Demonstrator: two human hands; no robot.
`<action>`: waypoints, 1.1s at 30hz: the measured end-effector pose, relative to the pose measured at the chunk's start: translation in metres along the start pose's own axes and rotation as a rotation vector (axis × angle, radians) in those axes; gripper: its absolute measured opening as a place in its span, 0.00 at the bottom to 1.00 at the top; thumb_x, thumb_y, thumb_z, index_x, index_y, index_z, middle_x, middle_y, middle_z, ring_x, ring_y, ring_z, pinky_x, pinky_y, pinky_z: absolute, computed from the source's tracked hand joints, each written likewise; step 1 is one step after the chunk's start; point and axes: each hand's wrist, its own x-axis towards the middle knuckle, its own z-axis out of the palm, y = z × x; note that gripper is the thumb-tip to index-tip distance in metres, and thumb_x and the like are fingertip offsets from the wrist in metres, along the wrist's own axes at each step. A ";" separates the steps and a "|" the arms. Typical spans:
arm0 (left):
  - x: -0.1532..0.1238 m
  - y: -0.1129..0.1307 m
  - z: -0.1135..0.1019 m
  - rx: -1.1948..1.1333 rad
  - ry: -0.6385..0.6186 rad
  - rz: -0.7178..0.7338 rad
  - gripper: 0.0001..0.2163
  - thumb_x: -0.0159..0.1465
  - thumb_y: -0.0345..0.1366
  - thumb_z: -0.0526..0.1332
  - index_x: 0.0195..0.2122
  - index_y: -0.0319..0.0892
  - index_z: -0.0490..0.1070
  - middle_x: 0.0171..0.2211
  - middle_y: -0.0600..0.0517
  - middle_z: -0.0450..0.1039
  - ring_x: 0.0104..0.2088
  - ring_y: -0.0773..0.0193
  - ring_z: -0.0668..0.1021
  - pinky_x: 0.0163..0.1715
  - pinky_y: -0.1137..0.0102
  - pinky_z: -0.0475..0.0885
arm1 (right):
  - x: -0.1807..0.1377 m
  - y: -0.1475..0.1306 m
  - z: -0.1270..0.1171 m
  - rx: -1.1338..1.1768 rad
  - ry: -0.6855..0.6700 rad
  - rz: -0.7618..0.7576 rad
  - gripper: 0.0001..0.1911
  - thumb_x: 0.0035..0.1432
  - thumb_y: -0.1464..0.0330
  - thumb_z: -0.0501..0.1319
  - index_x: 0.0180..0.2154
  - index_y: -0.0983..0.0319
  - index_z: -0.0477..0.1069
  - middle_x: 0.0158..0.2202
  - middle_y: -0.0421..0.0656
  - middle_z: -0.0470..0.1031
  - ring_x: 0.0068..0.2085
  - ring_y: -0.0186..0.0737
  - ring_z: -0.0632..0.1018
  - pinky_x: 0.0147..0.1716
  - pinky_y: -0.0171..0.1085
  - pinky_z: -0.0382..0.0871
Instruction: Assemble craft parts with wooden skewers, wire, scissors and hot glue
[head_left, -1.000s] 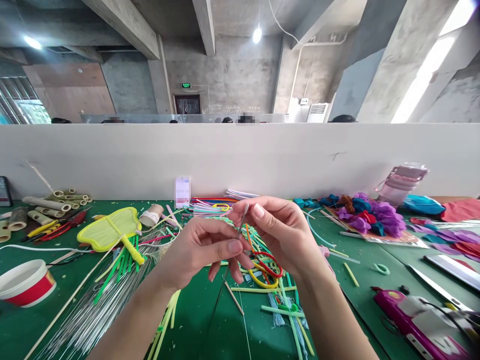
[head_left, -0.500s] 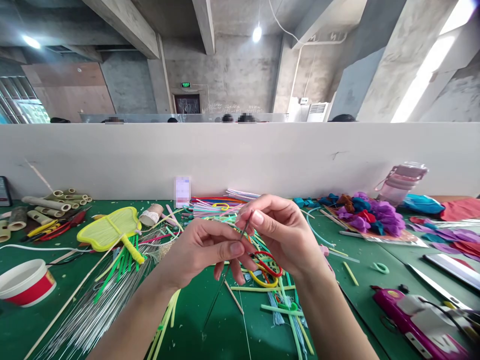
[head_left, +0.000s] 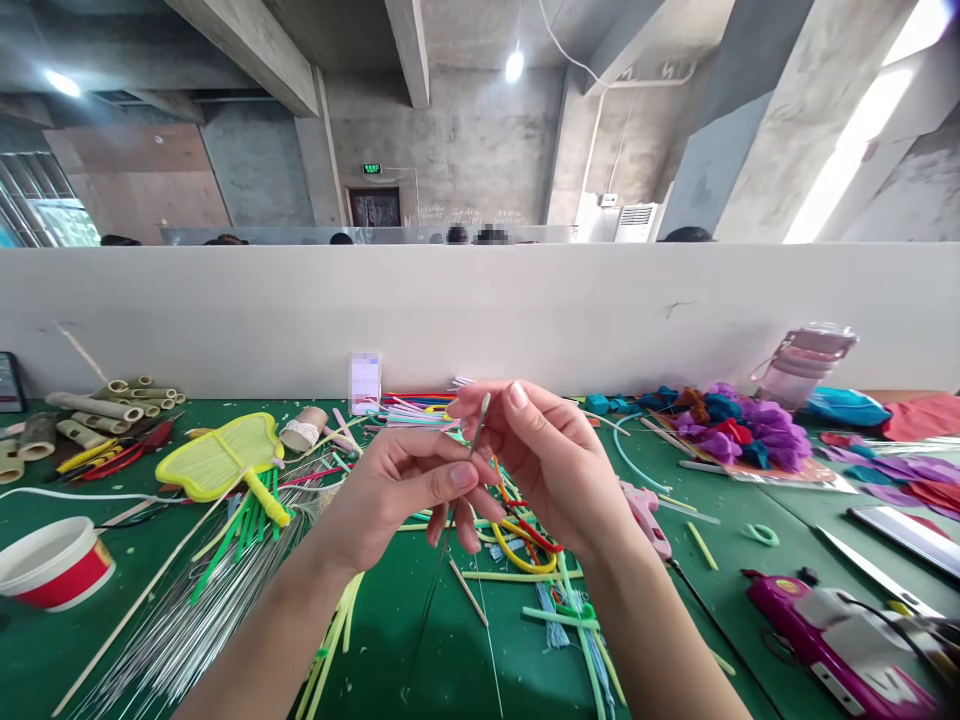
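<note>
Far left: A red-and-white tub [head_left: 52, 570] and cut bamboo tubes [head_left: 112, 400] sit at the edge of the green surface [head_left: 450, 660], well apart from my hands, seemingly parked out of the way.
Left of centre: A yellow fan [head_left: 217, 458] lies beside a spread bundle of spare wires [head_left: 172, 620] next to my left forearm, which I judge to be stock kept within reach.
Left hand: My left hand [head_left: 397, 490] has its grip closed, thumb and forefinger pinching the thin wire [head_left: 478, 428], apparently to steady it.
Thin wire: It is tilted and raised above the surface at mid-frame, spanning both hands, with its lower end trailing down.
Right hand: My right hand [head_left: 555, 460] has its grip closed too, fingertips nipping the wire's upper end.
Beneath: Red and yellow loops [head_left: 525, 535] clutter the surface under my hands, which are likely held high to stay clear of them.
Right: A pink glue gun [head_left: 645, 505] lies just beside my right wrist, with paper flowers [head_left: 750, 425] farther off.
Room: There is bare green between my forearms. A white partition [head_left: 480, 310] closes off the back.
</note>
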 end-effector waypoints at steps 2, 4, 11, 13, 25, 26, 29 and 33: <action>0.001 0.000 0.000 0.000 -0.003 -0.009 0.05 0.66 0.37 0.66 0.37 0.43 0.81 0.30 0.51 0.84 0.23 0.69 0.82 0.17 0.83 0.69 | 0.000 0.000 0.001 0.001 -0.005 0.003 0.09 0.66 0.61 0.62 0.39 0.56 0.81 0.36 0.40 0.78 0.29 0.29 0.72 0.30 0.31 0.69; 0.001 -0.001 0.000 0.003 -0.002 -0.015 0.06 0.66 0.37 0.66 0.37 0.42 0.80 0.29 0.52 0.83 0.23 0.69 0.82 0.17 0.83 0.69 | 0.000 0.001 0.001 0.003 0.000 0.002 0.08 0.65 0.62 0.64 0.37 0.57 0.81 0.35 0.39 0.77 0.28 0.28 0.72 0.29 0.31 0.69; 0.004 -0.003 -0.001 0.056 0.036 -0.044 0.06 0.65 0.38 0.66 0.37 0.41 0.80 0.29 0.51 0.83 0.23 0.69 0.82 0.17 0.82 0.69 | 0.000 0.009 0.002 -0.061 0.096 -0.112 0.08 0.64 0.65 0.64 0.32 0.58 0.78 0.33 0.39 0.75 0.33 0.30 0.73 0.31 0.30 0.70; 0.005 -0.004 -0.001 0.082 0.044 -0.041 0.07 0.65 0.38 0.67 0.37 0.41 0.80 0.29 0.51 0.83 0.23 0.69 0.82 0.17 0.81 0.69 | 0.000 0.012 0.004 -0.048 0.114 -0.129 0.09 0.65 0.65 0.64 0.31 0.58 0.77 0.32 0.38 0.74 0.30 0.30 0.73 0.26 0.30 0.69; 0.006 -0.004 -0.002 0.072 0.061 -0.050 0.07 0.65 0.40 0.67 0.38 0.43 0.80 0.30 0.52 0.83 0.23 0.70 0.82 0.17 0.82 0.69 | 0.003 0.012 -0.002 -0.001 0.137 -0.066 0.03 0.60 0.65 0.69 0.33 0.57 0.80 0.35 0.37 0.80 0.33 0.28 0.76 0.33 0.28 0.71; 0.006 -0.004 -0.002 0.079 0.063 -0.054 0.07 0.65 0.40 0.67 0.39 0.43 0.80 0.30 0.52 0.83 0.23 0.70 0.82 0.17 0.81 0.69 | 0.003 0.012 -0.002 0.003 0.162 -0.075 0.04 0.59 0.66 0.69 0.32 0.57 0.80 0.34 0.37 0.80 0.33 0.28 0.76 0.34 0.28 0.71; 0.007 -0.005 -0.003 0.129 0.059 -0.092 0.08 0.65 0.40 0.67 0.39 0.42 0.79 0.30 0.51 0.83 0.24 0.69 0.82 0.17 0.81 0.68 | 0.005 0.011 -0.004 0.003 0.234 -0.117 0.05 0.60 0.67 0.69 0.30 0.58 0.79 0.30 0.37 0.78 0.30 0.27 0.74 0.32 0.27 0.70; 0.009 -0.006 -0.004 0.232 0.006 -0.187 0.09 0.64 0.42 0.67 0.36 0.40 0.79 0.32 0.49 0.83 0.25 0.68 0.82 0.18 0.79 0.67 | 0.008 -0.002 -0.017 -0.034 0.344 -0.213 0.04 0.60 0.67 0.68 0.32 0.58 0.79 0.28 0.38 0.76 0.29 0.28 0.75 0.27 0.28 0.69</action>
